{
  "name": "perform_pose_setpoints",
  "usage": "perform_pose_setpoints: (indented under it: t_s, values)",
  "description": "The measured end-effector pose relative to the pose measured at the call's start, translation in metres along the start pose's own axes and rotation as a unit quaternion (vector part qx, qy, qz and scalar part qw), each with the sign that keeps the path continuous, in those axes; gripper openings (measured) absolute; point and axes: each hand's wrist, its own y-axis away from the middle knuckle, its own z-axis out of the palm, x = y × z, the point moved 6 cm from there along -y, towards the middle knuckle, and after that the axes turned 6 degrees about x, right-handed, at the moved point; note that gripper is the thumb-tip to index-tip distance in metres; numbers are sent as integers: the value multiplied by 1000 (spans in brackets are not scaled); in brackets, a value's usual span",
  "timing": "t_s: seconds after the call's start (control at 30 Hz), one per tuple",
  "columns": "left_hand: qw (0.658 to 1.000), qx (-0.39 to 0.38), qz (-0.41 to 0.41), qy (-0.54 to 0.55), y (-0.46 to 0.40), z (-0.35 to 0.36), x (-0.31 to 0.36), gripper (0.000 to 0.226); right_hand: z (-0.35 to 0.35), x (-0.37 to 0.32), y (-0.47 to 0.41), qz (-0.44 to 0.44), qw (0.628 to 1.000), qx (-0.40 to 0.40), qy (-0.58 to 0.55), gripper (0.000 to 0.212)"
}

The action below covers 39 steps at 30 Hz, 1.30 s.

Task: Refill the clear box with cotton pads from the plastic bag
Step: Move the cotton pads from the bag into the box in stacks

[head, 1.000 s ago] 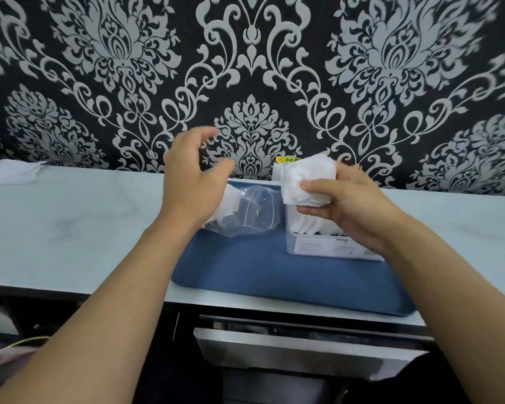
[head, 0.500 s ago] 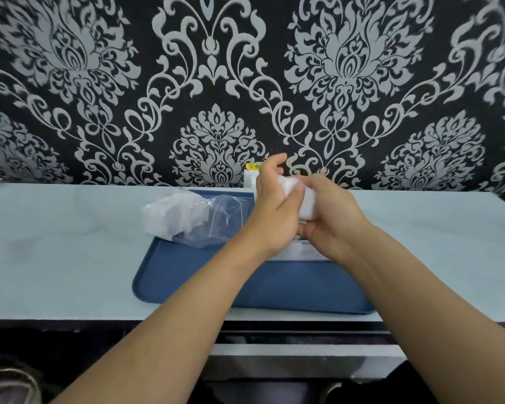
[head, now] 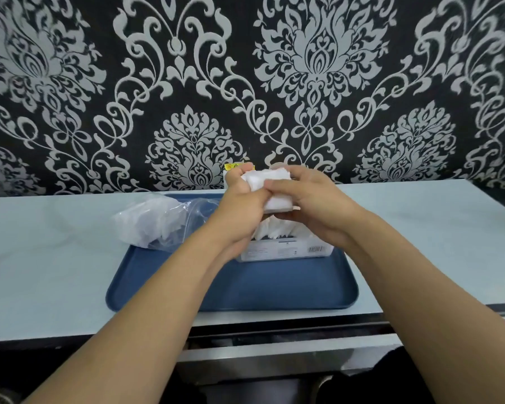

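the task looks partly done: both the left hand [head: 239,196] and the right hand [head: 309,199] grip a stack of cotton pads [head: 270,189] just above the clear box [head: 283,249], which already holds some pads, while the plastic bag [head: 158,223] at the left of the tray [head: 245,287] still has more.

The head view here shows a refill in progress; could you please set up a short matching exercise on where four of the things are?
Things:
1. stack of cotton pads
2. plastic bag
3. clear box
4. blue tray

Places:
A. lying over the tray's far left corner
B. standing on the tray, below the hands
C. flat on the counter
D. held between both hands

Pairs: 1-D, 2-A, 3-B, 4-C
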Motion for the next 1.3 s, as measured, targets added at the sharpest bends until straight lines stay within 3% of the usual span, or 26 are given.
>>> perform_pose_setpoints:
  t_s: [0.13,0.27,0.33,0.43,0.53,0.67,0.8,0.87,0.93,1.0,1.07,1.13,1.2,1.3]
  values:
    - [987,-50,63,-137,4,-9,9,67,-20,3,4,66,995,5,-77,33]
    - [916,-13,194,-352,10,-26,21,72,-57,-2,0,54,985,152,-53,44]
    - [885,6,217,-411,10,-31,22,59,-67,-4,0,37,981,190,-10,42]
    - [867,0,213,-451,9,-31,18,28,-58,-3,0,46,986,155,38,19]
    - [841,-15,227,-491,8,-24,14,8,-44,4,-4,58,978,135,149,30]
    - [804,-56,219,-549,9,-14,6,4,-27,6,-8,36,924,123,360,47]
    - [776,-93,193,-593,12,-10,-4,22,-19,7,-10,71,882,101,455,62]
    - [752,-113,184,-622,14,-7,-7,32,-17,7,-12,57,841,112,526,74]
    - [734,-129,182,-641,14,-5,-13,36,-14,6,-13,22,774,140,618,83]
    - [736,-133,184,-638,14,-4,-16,39,-11,5,-13,-8,717,169,677,91]
    - [746,-133,188,-624,13,-3,-17,35,-11,4,-15,-25,693,184,697,90]
    - [752,-132,191,-617,13,-4,-15,29,-15,7,-16,-25,706,184,683,85]
    - [754,-127,193,-615,12,-7,-12,25,-17,12,-17,-21,734,176,655,95]
    - [760,-119,195,-609,9,-12,-10,23,-25,20,-19,-22,720,196,665,117]
